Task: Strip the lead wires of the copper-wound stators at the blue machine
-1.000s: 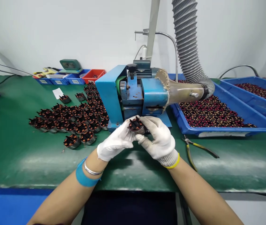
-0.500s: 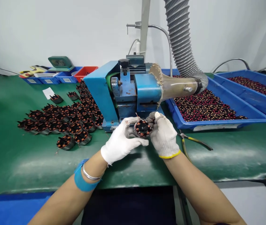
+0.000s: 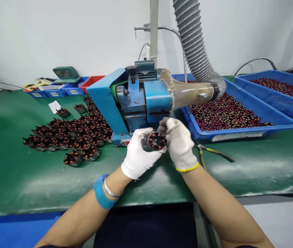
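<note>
A motor stator point(image 3: 152, 142), a ring with copper windings and black insulation, faces me in front of the blue machine point(image 3: 136, 119). My left hand point(image 3: 139, 153), in a white glove, is closed round its left side and underside. At its upper right edge is my right hand point(image 3: 179, 144), in a white knit glove with grey fingertips. Those fingers are pinched together; what lies in them, perhaps a wire end, is too small to make out. More stators point(image 3: 70, 132) stand grouped on the green table point(image 3: 66, 187) to the left.
Wire cutters point(image 3: 215, 151) with yellow handles lie right of my right hand. Behind them stands a blue tray point(image 3: 281, 124) of small dark and red parts, another point(image 3: 273, 76) beyond it. A grey hose point(image 3: 191, 38) joins the machine's clear nozzle point(image 3: 190, 93). Small bins point(image 3: 75, 90) are at back left.
My right hand has moved slightly up and left over the stator's top edge. My left forearm has shifted right, and the stator is turned a little. The camera view has moved slightly.
</note>
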### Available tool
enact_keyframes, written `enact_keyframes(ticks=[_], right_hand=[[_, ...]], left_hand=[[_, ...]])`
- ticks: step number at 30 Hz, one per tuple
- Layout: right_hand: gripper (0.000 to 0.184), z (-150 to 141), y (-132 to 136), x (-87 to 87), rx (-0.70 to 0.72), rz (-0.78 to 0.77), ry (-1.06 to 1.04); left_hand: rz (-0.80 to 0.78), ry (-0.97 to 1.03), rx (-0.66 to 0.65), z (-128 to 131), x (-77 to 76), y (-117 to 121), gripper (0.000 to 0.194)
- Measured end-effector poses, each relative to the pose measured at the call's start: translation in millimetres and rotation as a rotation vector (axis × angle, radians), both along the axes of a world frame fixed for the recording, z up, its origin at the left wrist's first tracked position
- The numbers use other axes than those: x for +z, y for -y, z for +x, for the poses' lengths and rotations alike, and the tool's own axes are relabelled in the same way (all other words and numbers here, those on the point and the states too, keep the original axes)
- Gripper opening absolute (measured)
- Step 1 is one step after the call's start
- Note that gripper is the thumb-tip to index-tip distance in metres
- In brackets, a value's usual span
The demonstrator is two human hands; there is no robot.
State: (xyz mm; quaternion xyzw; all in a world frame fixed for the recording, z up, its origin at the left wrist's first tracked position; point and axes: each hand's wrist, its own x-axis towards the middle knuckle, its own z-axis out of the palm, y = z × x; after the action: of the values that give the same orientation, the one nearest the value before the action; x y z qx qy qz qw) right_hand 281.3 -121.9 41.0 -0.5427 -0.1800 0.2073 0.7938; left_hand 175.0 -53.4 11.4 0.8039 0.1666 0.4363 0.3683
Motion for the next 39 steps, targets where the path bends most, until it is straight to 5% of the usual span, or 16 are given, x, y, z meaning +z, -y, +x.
enact_keyframes(ticks=[3, 5, 12, 21, 29, 35, 39], right_hand=[[0.071, -11, 0, -0.9, 0.146, -0.151, 0.216], [0.077, -15, -3, -0.2, 0.187, -0.172, 0.234], [0.047, -7, -12, 4.5, 0.177, -0.026, 0.226], [0.042, -3, -10, 9.6, 0.13, 0.023, 0.109], [0.041, -5, -9, 7.3, 0.111, 0.012, 0.128], [0.056, -15, 8, 6.8, 0.238, -0.103, 0.429], [0.052, -14, 21, 10.4, 0.341, -0.159, 0.77]], left_hand=[[0.003, 0.035, 0.049, 8, -0.7, -9, 0.049], [0.045, 0.044, 0.071, 13, 2.0, -14, 0.045], [0.149, 0.029, 0.172, 27, 18.5, -16, 0.042], [0.061, -0.038, 0.215, 37, 34.2, -5, 0.041], [0.095, -0.082, 0.164, 35, 33.2, -6, 0.043], [0.129, -0.058, 0.019, 0, 19.4, -12, 0.056], [-0.009, -0.069, 0.019, -21, 15.1, -20, 0.057]])
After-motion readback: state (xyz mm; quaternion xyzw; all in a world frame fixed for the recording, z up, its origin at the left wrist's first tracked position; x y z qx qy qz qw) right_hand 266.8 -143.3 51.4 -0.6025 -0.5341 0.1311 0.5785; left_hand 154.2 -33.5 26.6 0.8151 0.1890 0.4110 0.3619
